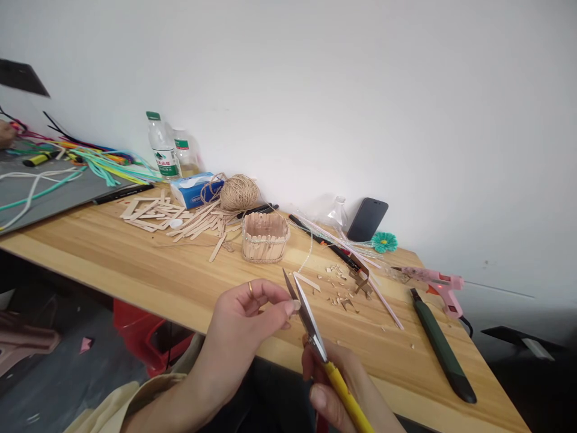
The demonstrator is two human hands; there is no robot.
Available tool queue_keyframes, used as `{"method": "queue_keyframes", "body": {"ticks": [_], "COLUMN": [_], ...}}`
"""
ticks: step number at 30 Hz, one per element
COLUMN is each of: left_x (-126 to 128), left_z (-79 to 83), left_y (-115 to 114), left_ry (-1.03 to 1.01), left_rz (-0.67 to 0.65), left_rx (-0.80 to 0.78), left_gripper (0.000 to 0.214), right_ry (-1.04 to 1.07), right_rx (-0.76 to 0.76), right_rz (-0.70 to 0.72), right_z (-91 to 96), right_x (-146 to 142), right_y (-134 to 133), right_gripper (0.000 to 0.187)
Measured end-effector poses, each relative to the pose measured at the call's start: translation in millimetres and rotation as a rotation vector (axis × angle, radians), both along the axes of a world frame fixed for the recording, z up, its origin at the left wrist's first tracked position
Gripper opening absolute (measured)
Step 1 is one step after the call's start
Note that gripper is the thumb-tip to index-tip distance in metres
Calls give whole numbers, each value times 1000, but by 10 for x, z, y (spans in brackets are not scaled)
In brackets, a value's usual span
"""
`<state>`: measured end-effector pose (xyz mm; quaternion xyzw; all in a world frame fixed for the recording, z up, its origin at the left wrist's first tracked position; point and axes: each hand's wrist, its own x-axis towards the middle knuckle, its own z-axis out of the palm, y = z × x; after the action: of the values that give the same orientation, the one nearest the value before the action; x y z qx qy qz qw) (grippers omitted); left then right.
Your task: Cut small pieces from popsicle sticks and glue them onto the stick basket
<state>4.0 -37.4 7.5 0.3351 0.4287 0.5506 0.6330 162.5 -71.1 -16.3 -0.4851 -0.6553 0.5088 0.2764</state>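
My right hand [347, 385] grips yellow-handled scissors [311, 325], their blades parted and pointing up and away. My left hand [246, 322] is pinched, thumb and fingertips together right at the blades; what they hold is too small to make out. A gold ring sits on one left finger. Beyond the blades a cut piece of wooden stick [307, 281] lies on the wooden table [135, 264], with small wood offcuts [340, 294] scattered beside it. A small basket made of craft sticks [265, 237] stands further back.
Loose craft sticks [175, 219], a twine ball [238, 192], a tissue pack [196, 189] and two water bottles [163, 147] sit at the back. On the right lie a pink glue gun [435, 284], a dark green utility knife [444, 349], a phone [367, 219] and a teal flower [384, 242]. Coloured cords [90, 159] lie far left.
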Motion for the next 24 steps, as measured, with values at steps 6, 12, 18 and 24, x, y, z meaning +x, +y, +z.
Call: {"method": "queue_keyframes", "body": {"ticks": [6, 12, 18, 24], "left_x": [-8, -3, 0, 0], "left_z": [-10, -11, -1, 6], "left_y": [-6, -4, -15, -34], "left_ry": [15, 39, 44, 55], "left_rz": [-7, -3, 5, 24], "left_rx": [1, 31, 34, 48], "left_gripper": [9, 9, 8, 9], "right_ry": [-26, -94, -86, -97], "right_rx": [-8, 11, 20, 28], "right_rz": [6, -11, 10, -26], "right_z": [53, 52, 66, 124], "right_x": [9, 30, 32, 10], "right_y": [3, -19, -8, -13], "right_gripper": [66, 64, 66, 64]}}
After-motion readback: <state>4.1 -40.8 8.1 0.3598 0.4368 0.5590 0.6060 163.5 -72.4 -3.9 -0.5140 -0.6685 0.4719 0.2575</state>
